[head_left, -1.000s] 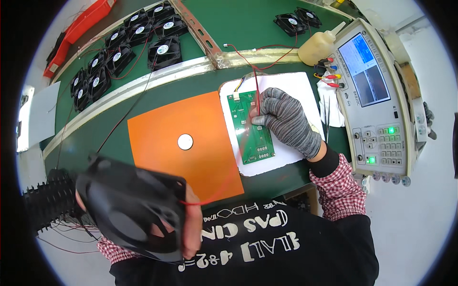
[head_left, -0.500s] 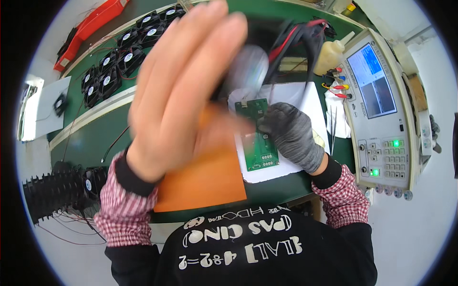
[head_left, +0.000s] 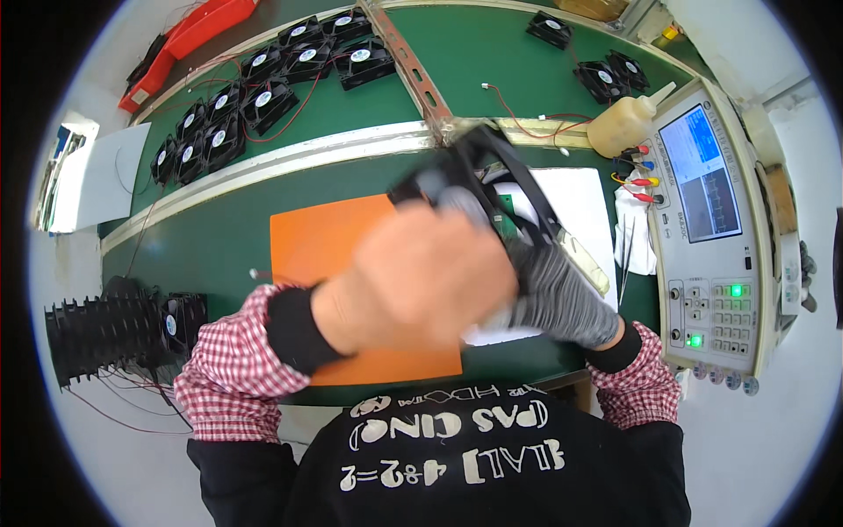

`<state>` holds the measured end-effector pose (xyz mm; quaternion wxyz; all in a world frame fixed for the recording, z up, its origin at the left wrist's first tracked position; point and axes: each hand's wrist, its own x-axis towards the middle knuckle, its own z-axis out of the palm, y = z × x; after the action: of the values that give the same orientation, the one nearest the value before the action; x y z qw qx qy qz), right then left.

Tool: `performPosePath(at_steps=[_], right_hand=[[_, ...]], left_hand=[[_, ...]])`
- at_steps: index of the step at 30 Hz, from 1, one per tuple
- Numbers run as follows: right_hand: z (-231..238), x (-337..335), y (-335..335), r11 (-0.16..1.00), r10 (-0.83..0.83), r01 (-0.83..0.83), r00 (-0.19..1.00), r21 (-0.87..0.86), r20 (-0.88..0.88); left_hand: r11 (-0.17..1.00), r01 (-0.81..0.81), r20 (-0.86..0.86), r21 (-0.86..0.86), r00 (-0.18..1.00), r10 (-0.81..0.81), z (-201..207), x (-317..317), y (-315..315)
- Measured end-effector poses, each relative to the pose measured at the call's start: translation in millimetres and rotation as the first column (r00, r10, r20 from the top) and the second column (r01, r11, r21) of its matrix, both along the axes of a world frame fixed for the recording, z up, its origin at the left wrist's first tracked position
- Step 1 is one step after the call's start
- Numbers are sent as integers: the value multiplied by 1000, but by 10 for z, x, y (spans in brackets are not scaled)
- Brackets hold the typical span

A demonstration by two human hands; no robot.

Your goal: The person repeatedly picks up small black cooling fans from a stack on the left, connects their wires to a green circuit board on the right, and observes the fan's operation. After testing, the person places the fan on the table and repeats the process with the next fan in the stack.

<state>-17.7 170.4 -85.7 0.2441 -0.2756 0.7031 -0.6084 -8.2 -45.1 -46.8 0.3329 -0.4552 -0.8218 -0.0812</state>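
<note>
A black square fan (head_left: 527, 189) is tilted above the white sheet (head_left: 580, 198), its hub blurred. My left hand (head_left: 426, 277), bare and smeared by motion, is curled at the fan's near left side; its fingers cannot be made out. In a grey knitted glove, my right hand (head_left: 566, 299) is at the fan's lower right edge, with its fingertips hidden behind the frame. A small green patch of the circuit board (head_left: 507, 204) shows through the fan; the rest is covered. Beneath my left wrist lies an orange sheet (head_left: 307, 237).
Several black fans (head_left: 263, 105) with red wires lie at the back left, others (head_left: 601, 79) at the back right. A stack of fans (head_left: 110, 338) stands far left. A tester with a screen (head_left: 707, 184), a squeeze bottle (head_left: 619, 127) and tweezers (head_left: 625, 263) are on the right.
My left hand has come down from its raised, spread position toward my right hand. The fan is now lower and covers most of the circuit board. The whole view has shifted slightly.
</note>
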Motion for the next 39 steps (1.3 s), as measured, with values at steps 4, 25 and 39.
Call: performPosePath(at_steps=[4,25,39], right_hand=[[-79,169,-192,759,643,-641,766,-114,-27],[-424,-305,112,934,-10,274,659,228,-752],[-592,-321,130,957,-173,275,789,88,-589]], left_hand=[[651,-735,-79,-188,672,736,574,377,-129],[933,-335,745,129,654,132,-325,383,-635],[783,-72,726,617,436,-532,197,868,-639]])
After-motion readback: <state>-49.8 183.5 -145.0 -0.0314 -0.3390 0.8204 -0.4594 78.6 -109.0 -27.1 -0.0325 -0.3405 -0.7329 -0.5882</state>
